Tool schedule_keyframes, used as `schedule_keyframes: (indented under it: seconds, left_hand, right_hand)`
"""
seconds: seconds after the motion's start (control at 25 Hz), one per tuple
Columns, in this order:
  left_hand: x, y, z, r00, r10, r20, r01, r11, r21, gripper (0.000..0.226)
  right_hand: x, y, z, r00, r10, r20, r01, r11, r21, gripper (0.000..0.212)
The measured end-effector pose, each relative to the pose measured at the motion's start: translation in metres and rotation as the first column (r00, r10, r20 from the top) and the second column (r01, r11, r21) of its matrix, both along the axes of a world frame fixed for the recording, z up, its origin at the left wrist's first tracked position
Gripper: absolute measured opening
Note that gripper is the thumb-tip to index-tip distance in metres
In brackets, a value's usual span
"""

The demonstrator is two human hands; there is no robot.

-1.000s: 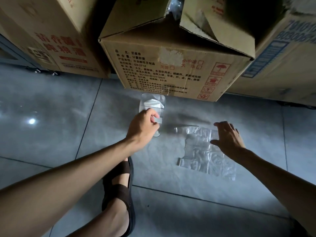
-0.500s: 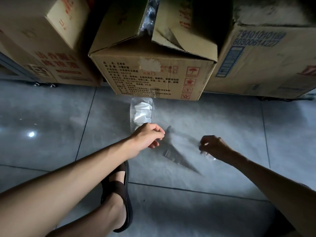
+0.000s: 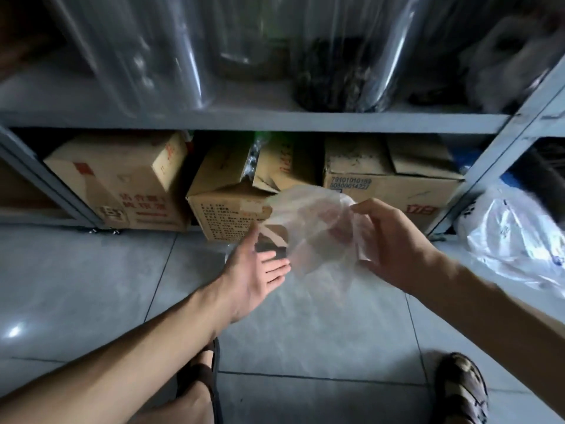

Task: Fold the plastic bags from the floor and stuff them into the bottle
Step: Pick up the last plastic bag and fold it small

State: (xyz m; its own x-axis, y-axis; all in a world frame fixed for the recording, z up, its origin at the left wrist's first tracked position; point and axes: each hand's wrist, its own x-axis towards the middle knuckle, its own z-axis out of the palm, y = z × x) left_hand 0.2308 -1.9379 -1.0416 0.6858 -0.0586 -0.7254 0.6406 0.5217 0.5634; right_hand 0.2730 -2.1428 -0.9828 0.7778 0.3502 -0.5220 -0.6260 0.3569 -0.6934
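Our right hand (image 3: 394, 240) grips a clear plastic bag (image 3: 308, 221), our left hand (image 3: 256, 270) open beside it; cardboard boxes (image 3: 122, 185) behind, white bag (image 3: 513, 240) at right.

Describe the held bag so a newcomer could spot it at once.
Find the grey shelf with boxes under it. Before the middle box, the right hand pinches a clear bag in the air. Unlike the white bag on the floor at right, it is see-through and held up.
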Motion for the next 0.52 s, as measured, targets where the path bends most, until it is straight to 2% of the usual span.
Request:
schedule_keyframes:
  seconds: [0.08, 0.12, 0.2, 0.28, 0.4, 0.52]
  left_hand:
    - [-0.016, -0.011, 0.037, 0.996, 0.029, 0.087, -0.018, 0.992, -0.122, 0.099]
    - [-0.023, -0.016, 0.052, 0.991, 0.038, 0.127, -0.015, 0.984, -0.179, 0.094]
    - [-0.033, -0.02, 0.07, 0.977, 0.038, 0.208, 0.011, 0.974, -0.228, 0.068]
    - [-0.036, -0.02, 0.078, 0.969, 0.021, 0.247, 0.018, 0.988, -0.154, 0.05]
    - [-0.028, -0.014, 0.08, 0.969, 0.023, 0.246, -0.024, 1.0, -0.002, 0.025]
    - [-0.018, -0.006, 0.086, 0.953, -0.039, 0.3, -0.013, 0.985, 0.17, 0.014]
  right_hand:
    - [-0.018, -0.01, 0.036, 0.999, -0.019, 0.044, 0.019, 1.0, -0.013, 0.035]
    - [-0.027, -0.013, 0.048, 0.998, -0.026, 0.059, 0.027, 1.0, -0.014, 0.034]
    - [-0.042, -0.018, 0.055, 0.997, -0.03, 0.071, 0.03, 1.0, -0.003, 0.033]
    - [-0.055, -0.023, 0.052, 0.996, -0.001, 0.084, 0.0, 1.0, 0.006, 0.027]
    - [-0.068, -0.027, 0.048, 0.995, 0.06, 0.085, -0.053, 0.995, -0.088, 0.027]
    - [-0.071, -0.03, 0.047, 0.985, 0.049, 0.163, -0.023, 0.987, -0.156, 0.008]
